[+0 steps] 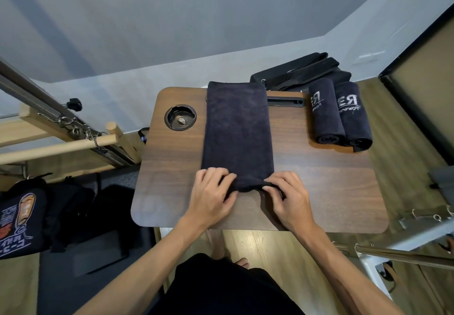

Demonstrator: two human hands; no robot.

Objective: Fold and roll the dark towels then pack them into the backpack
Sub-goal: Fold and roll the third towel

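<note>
Two rolled towels [340,115] are already laid by the table's [331,191] far right corner, the backpack [299,73] behind them. A third towel [237,132], folded lengthwise mid-table, is pinched at its near end by the left hand [212,194] and right hand [286,193]; rolling and packing remain.

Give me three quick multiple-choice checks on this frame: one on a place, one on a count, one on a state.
1. The two rolled dark towels lie on the brown wooden table at its:
A. far right
B. near left
C. centre

2. Finished towel rolls in view:
A. one
B. two
C. four

3. The folded flat dark towel is:
A. fully rolled
B. packed away
C. just starting to be rolled at its near end

Answers: 1 A, they sit beside the black backpack. 2 B, two side by side. 3 C, the left hand and right hand curl its near edge.
</note>
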